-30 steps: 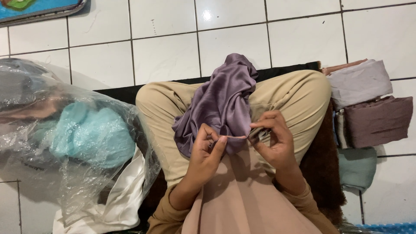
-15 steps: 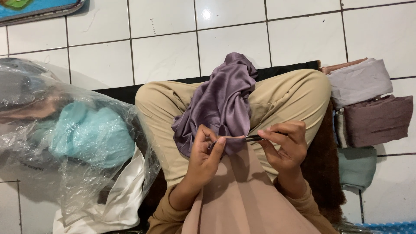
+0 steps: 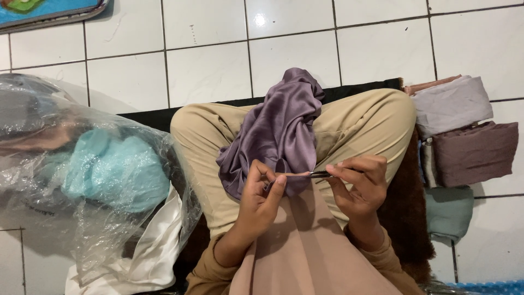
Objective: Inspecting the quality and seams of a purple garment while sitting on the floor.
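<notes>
At far left the clear plastic bag (image 3: 82,175) slumps on the tiled floor (image 3: 207,71), its teal cloth (image 3: 117,169) kept bundled inside, within my reach. The purple satin cloth (image 3: 278,131) lies draped over my lap so its edge comes up to me. My left hand (image 3: 259,199) has its fingers closed on that edge, pulling it taut. My right hand (image 3: 357,183) pinches a thin dark tool (image 3: 321,175), its tip at the edge. Folded cloths (image 3: 464,136) sit stacked far right.
</notes>
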